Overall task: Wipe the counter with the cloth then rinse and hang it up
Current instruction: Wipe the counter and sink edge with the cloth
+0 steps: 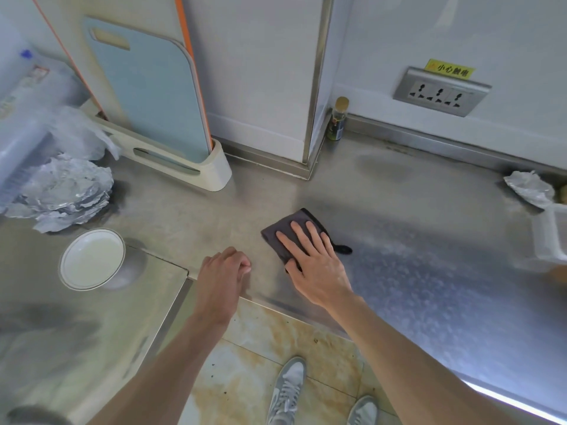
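A dark grey folded cloth (282, 233) lies flat on the steel counter (414, 234), with a small black loop sticking out at its right. My right hand (310, 262) presses down on it with straight, spread fingers. My left hand (222, 273) rests near the counter's front edge to the left of the cloth, its fingers curled under and holding nothing. The counter to the right of the cloth looks wet and speckled.
A white bowl (92, 259) sits at the left. Crumpled foil (64, 191) and plastic wrap lie behind it. A cutting-board rack (171, 161) stands at the wall, a small bottle (337, 121) in the corner, sockets (440, 92) on the wall, and foil (529, 188) at the far right.
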Available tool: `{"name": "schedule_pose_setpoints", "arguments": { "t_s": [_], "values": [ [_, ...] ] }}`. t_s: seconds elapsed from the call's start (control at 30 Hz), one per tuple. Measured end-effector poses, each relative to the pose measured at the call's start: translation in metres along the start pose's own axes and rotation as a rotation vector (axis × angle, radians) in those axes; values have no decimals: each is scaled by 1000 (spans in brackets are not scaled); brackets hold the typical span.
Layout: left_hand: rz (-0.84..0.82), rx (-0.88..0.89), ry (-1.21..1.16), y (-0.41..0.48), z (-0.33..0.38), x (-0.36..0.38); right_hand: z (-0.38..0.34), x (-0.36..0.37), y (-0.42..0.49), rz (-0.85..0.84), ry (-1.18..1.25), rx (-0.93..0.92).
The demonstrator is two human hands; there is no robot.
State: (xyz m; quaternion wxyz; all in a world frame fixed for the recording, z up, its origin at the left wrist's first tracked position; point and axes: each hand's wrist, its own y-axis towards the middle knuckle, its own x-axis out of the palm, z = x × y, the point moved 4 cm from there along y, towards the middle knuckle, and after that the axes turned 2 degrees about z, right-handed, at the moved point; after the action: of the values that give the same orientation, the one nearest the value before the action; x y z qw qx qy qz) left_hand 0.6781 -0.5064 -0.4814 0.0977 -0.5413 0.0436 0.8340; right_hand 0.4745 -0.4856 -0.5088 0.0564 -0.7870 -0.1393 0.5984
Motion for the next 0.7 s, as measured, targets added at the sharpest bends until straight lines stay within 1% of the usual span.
{"name": "schedule_pose_setpoints", "arguments": {
  "t_s": [0.13,0.2,0.27,0.33,0.43,0.5,0.53,0.6,0.7],
  "values": [
    [-39,-61,45,-1,-1,2,25,6,-39,51,3,57],
    [-42,-100,16,-4,-4,2,48,11,-72,98,6,136],
    [-19,-95,-18,-6,-3,0,74,16,-109,127,7,237],
    [8,-70,-59,-8,5,0,107,20,-149,141,23,363],
    [30,-23,-106,-7,22,1,156,14,-205,189,76,631],
    [50,-7,-133,-4,28,3,174,8,-224,201,130,796],
    [53,-15,-152,-3,31,3,175,6,-225,198,160,848],
    [37,-48,-194,-2,35,1,159,5,-208,207,180,862],
    [-61,-87,-243,-4,40,-4,109,15,-164,190,134,709]
  ]
}}
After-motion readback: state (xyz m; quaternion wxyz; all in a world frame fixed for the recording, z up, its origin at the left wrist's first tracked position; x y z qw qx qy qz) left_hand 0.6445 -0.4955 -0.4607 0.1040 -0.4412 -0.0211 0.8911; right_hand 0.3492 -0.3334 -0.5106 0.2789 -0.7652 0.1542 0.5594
